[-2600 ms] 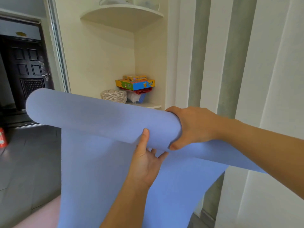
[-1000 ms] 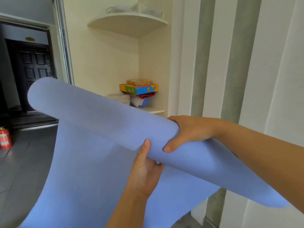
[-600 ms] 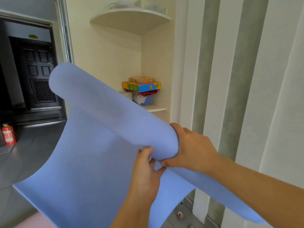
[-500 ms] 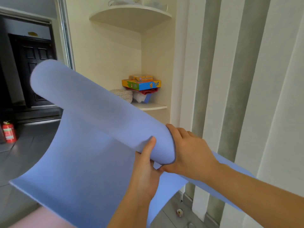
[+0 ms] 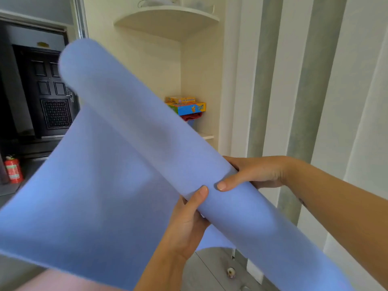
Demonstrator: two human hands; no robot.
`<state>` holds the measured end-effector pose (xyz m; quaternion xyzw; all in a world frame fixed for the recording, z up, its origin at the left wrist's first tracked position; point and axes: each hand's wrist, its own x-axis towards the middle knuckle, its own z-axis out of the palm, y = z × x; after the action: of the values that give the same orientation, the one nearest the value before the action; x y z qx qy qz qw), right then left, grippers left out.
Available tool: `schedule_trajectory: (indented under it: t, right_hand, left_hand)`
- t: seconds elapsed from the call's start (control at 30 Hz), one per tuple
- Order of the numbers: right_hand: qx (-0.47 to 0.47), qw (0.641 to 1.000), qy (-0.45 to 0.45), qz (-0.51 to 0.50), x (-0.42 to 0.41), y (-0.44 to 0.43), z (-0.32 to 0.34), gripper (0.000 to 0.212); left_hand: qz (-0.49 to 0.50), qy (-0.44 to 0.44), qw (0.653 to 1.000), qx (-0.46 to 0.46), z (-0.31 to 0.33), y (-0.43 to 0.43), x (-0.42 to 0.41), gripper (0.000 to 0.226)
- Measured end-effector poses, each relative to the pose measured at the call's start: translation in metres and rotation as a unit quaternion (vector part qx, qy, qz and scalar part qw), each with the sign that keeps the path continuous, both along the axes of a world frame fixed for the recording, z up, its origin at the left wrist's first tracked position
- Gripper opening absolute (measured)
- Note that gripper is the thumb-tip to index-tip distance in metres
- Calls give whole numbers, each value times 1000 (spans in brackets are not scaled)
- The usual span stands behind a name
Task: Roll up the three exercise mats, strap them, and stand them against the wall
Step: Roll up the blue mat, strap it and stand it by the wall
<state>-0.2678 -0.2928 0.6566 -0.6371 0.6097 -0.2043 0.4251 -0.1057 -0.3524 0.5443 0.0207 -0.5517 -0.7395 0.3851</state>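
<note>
Close together round mat [image 5: 130, 156]: left hand [image 5: 186, 225], right hand [image 5: 256, 173]

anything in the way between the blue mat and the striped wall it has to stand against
Nothing visible does. The left hand and right hand grip the blue mat, with the striped wall close beside it. Only a small round thing sits on the floor by the wall's foot. The mat is only partly rolled.
</note>
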Motion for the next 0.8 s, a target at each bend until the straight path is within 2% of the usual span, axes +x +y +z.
schedule_trajectory:
  t: [0.17, 0.3, 0.4, 0.53, 0.63, 0.7, 0.77, 0.8]
  right_hand:
    - [25, 999, -42, -8, -13, 3, -13, 73]
    - [-32, 996, -82, -13, -13, 3, -34, 68]
    - [-78, 990, -90, -80, -9, 4, -57, 77]
    - [-113, 979, -59, -160, -2, 3, -89, 95]
    - [-145, 973, -19, -180, 9, 0, -106, 93]
    - [-162, 971, 0, -178, 14, -1, -112, 100]
    - [-138, 979, -21, -151, 10, -1, -113, 110]
    - [-103, 984, -44, -135, 6, 0, -110, 106]
  left_hand:
    - [-32, -79, 990, -110, -4, -15, 9, 83]
    - [63, -160, 974, -148, -11, -24, 12, 86]
    - [132, -194, 962, -138, -17, -28, 15, 88]
    - [131, -238, 953, -132, -21, -27, 17, 89]
    - [99, -214, 970, -65, -21, -26, 19, 82]
    - [106, -200, 974, -29, -22, -23, 19, 84]
    - [117, -196, 973, -21, -25, -21, 19, 88]
    - [116, -195, 974, -24, -27, -20, 19, 87]
